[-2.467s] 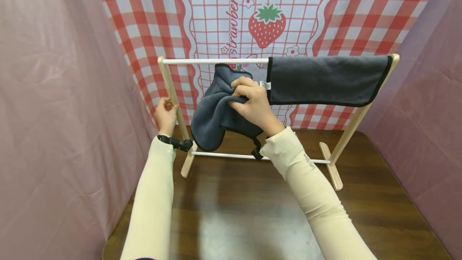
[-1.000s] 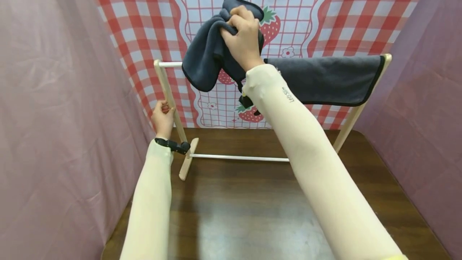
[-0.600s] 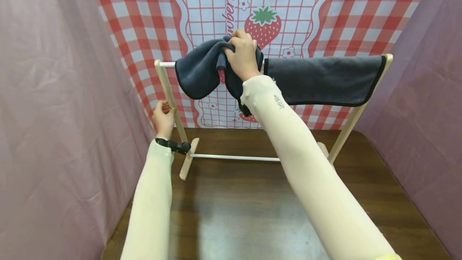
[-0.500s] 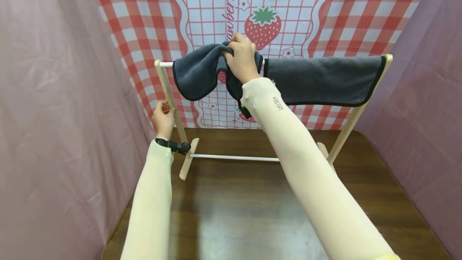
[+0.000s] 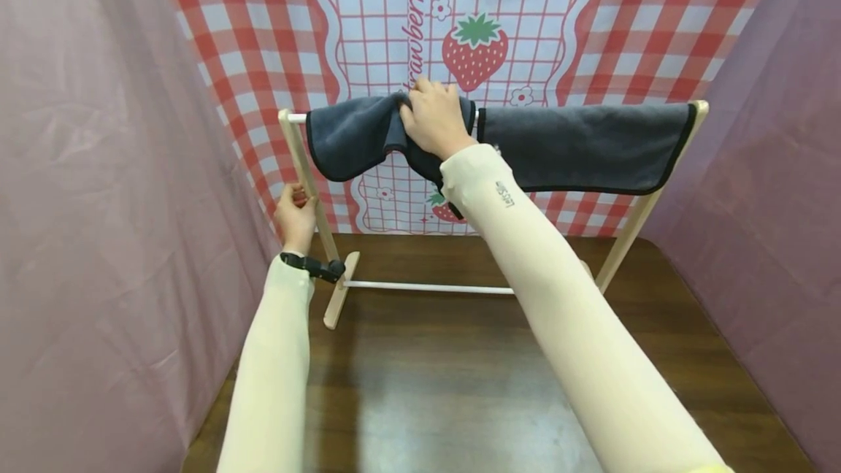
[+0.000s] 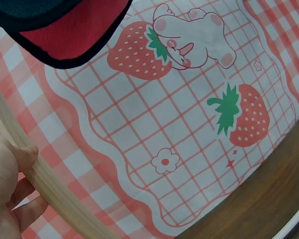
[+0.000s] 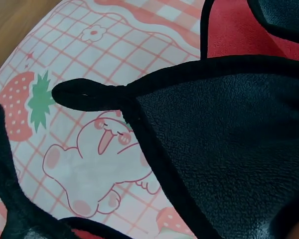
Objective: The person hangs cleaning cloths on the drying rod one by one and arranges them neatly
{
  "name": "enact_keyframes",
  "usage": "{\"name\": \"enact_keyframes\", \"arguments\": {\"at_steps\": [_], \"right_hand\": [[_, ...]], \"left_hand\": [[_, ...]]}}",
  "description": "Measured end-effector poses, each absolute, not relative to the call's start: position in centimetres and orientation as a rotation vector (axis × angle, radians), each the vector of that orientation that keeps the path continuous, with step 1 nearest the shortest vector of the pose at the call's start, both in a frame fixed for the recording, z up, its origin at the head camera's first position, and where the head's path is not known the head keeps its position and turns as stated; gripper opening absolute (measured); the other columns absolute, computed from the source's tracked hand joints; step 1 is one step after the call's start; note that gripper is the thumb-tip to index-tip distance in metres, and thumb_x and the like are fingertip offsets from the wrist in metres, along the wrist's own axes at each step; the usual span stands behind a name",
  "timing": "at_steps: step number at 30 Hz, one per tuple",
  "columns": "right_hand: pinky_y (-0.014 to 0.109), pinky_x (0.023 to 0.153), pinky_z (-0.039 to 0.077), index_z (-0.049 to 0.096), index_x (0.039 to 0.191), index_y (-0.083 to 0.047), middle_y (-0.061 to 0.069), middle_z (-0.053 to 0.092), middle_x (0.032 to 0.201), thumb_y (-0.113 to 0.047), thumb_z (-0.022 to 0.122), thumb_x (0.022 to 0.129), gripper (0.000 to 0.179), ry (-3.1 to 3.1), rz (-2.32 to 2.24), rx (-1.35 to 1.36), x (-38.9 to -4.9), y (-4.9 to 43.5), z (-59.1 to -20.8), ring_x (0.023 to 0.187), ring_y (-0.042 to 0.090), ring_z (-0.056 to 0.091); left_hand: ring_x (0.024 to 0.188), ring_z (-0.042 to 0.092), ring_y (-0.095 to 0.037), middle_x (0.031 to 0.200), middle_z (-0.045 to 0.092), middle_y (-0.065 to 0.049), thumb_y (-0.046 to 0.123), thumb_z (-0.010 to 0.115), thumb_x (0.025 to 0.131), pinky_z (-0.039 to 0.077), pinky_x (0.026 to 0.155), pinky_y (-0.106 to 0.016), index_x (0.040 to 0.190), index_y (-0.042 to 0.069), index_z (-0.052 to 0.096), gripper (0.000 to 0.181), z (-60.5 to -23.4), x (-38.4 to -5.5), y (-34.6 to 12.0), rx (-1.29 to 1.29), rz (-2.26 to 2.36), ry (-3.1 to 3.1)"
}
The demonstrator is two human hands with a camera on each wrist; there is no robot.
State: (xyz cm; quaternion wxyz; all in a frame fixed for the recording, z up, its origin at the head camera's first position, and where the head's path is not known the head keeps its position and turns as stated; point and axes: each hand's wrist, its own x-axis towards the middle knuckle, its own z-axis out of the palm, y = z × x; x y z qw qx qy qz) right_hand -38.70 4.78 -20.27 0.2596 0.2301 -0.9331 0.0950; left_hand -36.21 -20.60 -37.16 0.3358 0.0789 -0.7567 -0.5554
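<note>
My right hand (image 5: 434, 119) grips a dark grey towel (image 5: 348, 139) with black edging, bunching its middle at the rack's white top bar (image 5: 298, 119). The towel's left part lies spread over the bar; the right part is creased and partly hidden by the hand. In the right wrist view a hanging loop (image 7: 84, 94) sticks out from a towel corner, and a red underside (image 7: 239, 30) shows. My left hand (image 5: 296, 217) holds the rack's left wooden post (image 5: 304, 166), thumb and fingers about it, as the left wrist view also shows.
A second grey towel (image 5: 585, 148) hangs flat over the right half of the bar. The rack's lower white bar (image 5: 427, 287) and wooden feet stand on the brown table (image 5: 447, 385). Behind hangs a strawberry-print cloth (image 5: 256, 42); pink curtains (image 5: 98, 203) flank both sides.
My right hand has raised the towel from in front of the rack to above the top bar, then lowered it onto the bar. My left hand has stayed on the post.
</note>
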Motion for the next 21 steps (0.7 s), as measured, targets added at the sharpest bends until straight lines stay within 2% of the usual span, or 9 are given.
{"name": "enact_keyframes", "arguments": {"at_steps": [10,14,17,21], "right_hand": [[0.051,0.098,0.036,0.061,0.127,-0.004,0.015,0.055,0.132,-0.033,0.038,0.105,0.043,-2.558,0.2,0.66,-38.5,5.3,-20.4,0.12,0.034,0.052],[0.051,0.099,0.035,0.056,0.135,-0.006,0.015,0.053,0.136,-0.036,0.039,0.104,0.046,-2.602,0.174,0.675,-38.3,5.5,-20.3,0.123,0.035,0.05],[0.051,0.101,0.034,0.053,0.139,-0.007,0.015,0.052,0.137,-0.038,0.041,0.104,0.048,-2.624,0.169,0.681,-38.1,5.6,-20.2,0.124,0.035,0.049],[0.051,0.1,0.034,0.053,0.139,-0.009,0.014,0.052,0.136,-0.039,0.046,0.102,0.049,-2.626,0.171,0.693,-38.2,5.7,-20.4,0.122,0.035,0.049]], "left_hand": [[0.104,0.063,-0.035,0.115,0.067,-0.025,-0.007,0.063,0.088,0.052,0.091,-0.043,0.121,-0.005,0.063,0.033,-37.2,-36.4,-20.2,0.279,-1.457,-1.956],[0.102,0.063,-0.031,0.114,0.068,-0.023,-0.004,0.059,0.088,0.05,0.083,-0.028,0.121,-0.004,0.066,0.034,-36.8,-36.1,-20.3,0.302,-1.483,-1.949],[0.096,0.061,-0.026,0.111,0.067,-0.023,-0.005,0.053,0.087,0.044,0.077,-0.02,0.117,-0.007,0.067,0.033,-36.0,-35.7,-20.2,0.308,-1.527,-1.88],[0.087,0.054,-0.012,0.107,0.067,-0.021,-0.008,0.05,0.087,0.042,0.079,-0.019,0.112,-0.009,0.066,0.03,-34.5,-35.4,-19.9,0.272,-1.541,-1.743]]}}
